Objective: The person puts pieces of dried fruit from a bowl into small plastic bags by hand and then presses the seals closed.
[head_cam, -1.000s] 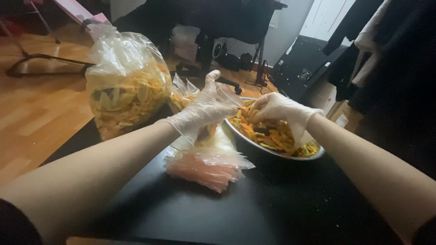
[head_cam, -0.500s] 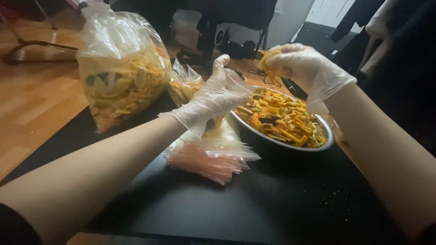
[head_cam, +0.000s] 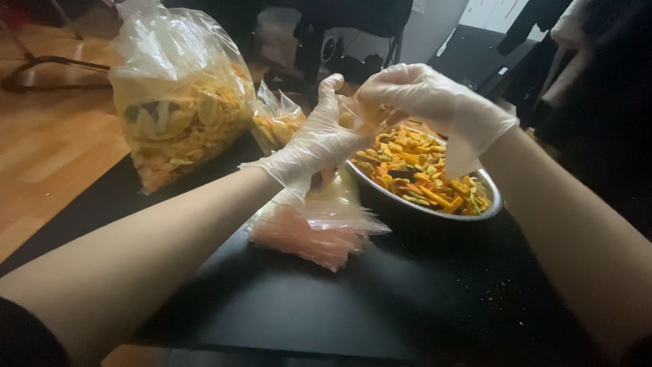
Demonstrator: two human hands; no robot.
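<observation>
Holding a small clear plastic bag [head_cam: 343, 119] open, the gloved left hand [head_cam: 319, 139] meets the right hand [head_cam: 421, 98], pinched on chips directly above its mouth.

Single head-worn view, looking forward and down along both forearms, close over a black table [head_cam: 326, 306], gloved left hand [head_cam: 319, 146] and right hand [head_cam: 428, 102] at frame centre, metal bowl of snack sticks [head_cam: 492, 204] just beyond, wooden floor [head_cam: 47, 156] at left.

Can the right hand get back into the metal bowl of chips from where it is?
Probably yes. The right hand hovers just above the metal bowl, whose top is open; nothing lies between them. The left hand sits off to the side.
</observation>
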